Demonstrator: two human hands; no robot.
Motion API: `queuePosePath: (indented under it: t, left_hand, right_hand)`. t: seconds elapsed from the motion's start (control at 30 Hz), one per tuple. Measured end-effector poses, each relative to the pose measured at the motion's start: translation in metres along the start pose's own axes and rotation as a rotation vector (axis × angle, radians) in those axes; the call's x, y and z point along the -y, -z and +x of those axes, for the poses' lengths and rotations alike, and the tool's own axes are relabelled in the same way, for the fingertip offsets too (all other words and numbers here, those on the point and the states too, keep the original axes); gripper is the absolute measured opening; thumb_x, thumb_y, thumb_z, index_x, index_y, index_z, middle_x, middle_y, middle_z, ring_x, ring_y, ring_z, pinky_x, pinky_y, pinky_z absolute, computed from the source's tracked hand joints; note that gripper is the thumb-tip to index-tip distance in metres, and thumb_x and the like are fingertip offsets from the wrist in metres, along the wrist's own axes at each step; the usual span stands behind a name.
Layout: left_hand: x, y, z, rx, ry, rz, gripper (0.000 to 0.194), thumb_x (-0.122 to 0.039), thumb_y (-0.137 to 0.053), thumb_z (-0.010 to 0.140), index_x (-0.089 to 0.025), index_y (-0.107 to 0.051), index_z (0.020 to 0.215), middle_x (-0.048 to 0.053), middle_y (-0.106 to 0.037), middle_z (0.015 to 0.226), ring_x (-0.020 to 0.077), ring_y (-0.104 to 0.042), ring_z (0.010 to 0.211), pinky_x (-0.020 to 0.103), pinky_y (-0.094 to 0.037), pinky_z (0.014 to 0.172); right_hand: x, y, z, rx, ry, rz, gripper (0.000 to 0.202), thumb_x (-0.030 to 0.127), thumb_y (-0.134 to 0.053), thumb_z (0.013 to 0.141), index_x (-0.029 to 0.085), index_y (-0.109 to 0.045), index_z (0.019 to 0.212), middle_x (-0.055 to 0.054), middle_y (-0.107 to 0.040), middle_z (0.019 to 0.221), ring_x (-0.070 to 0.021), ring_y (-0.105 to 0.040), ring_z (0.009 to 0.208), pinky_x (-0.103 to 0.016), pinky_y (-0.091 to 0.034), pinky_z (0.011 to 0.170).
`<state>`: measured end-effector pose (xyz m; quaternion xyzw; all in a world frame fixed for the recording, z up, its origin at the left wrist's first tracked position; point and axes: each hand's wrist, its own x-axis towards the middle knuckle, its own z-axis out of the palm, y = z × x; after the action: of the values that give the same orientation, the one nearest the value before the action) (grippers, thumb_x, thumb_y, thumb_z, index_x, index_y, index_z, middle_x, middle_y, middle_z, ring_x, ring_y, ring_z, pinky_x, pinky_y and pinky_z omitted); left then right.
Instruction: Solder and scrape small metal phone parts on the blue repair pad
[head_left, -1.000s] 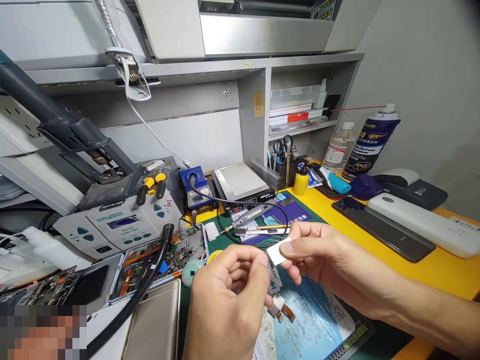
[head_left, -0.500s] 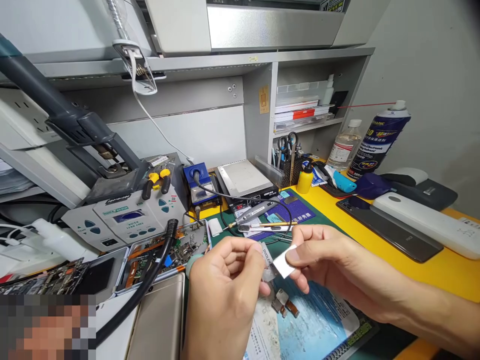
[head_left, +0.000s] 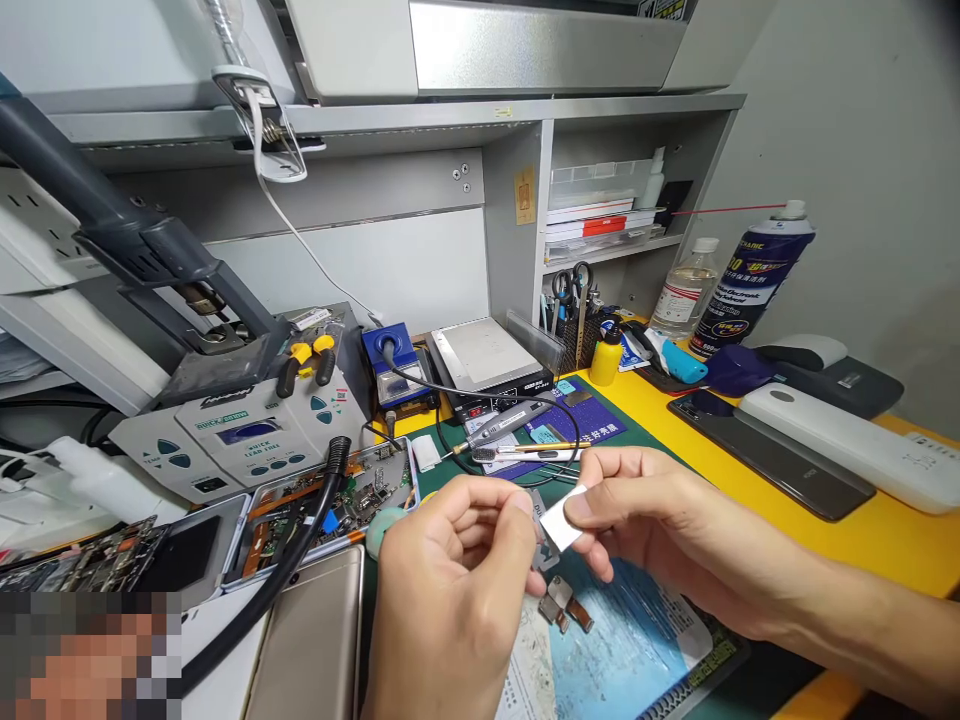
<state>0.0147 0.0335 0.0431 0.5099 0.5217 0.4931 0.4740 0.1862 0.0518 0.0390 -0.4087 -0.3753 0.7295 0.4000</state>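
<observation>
My left hand (head_left: 459,580) pinches a small flat grey metal piece (head_left: 548,558) with printed letters on it, mostly behind my fingers and the white square. Between thumb and fingers of my right hand (head_left: 652,505) is a small white square pad (head_left: 561,520); whether it is cloth or paper I cannot tell. The pad overlaps the metal piece in view, and its edge is at or very near the piece's surface. Just below, a small camera module (head_left: 562,603) with brown flex connectors lies on the blue printed mat (head_left: 622,650).
To the left are a hot-air station (head_left: 247,440), a black hose (head_left: 300,560), a tray of circuit boards (head_left: 367,490) and a gold phone back (head_left: 307,640). A soldering station (head_left: 394,365) stands behind. At right lie a dark phone (head_left: 772,455) and a spray can (head_left: 750,280).
The view has shifted slightly. The white pad has moved a little over the metal piece, covering more of its lettering. Both hands keep their grip.
</observation>
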Motion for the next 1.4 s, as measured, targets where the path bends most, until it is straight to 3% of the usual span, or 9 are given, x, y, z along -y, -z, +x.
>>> queuePosePath:
  t: [0.33, 1.4]
  left_hand:
    - [-0.0001, -0.0054, -0.0038, -0.04, -0.011, -0.022, 0.019, -0.034, -0.069, 0.079, -0.018, -0.069, 0.07, 0.0, -0.068, 0.059, 0.008, -0.056, 0.046, 0.014, -0.048, 0.045]
    - [0.0009, -0.0054, -0.0028, -0.039, -0.061, -0.002, 0.02, -0.032, -0.068, 0.08, -0.015, -0.071, 0.071, 0.003, -0.069, 0.061, 0.0119, -0.06, 0.046, 0.02, -0.054, 0.046]
  right_hand:
    - [-0.0001, -0.0001, 0.0006, 0.0, 0.019, 0.0, 0.02, 0.017, -0.075, 0.077, 0.017, -0.057, 0.068, -0.001, -0.068, 0.064, -0.0104, -0.056, 0.054, -0.022, -0.044, 0.056]
    - [-0.0018, 0.0023, 0.0011, -0.003, 0.042, -0.02, 0.02, 0.018, -0.076, 0.077, 0.016, -0.059, 0.067, -0.003, -0.068, 0.065, -0.0104, -0.057, 0.054, -0.022, -0.045, 0.055]
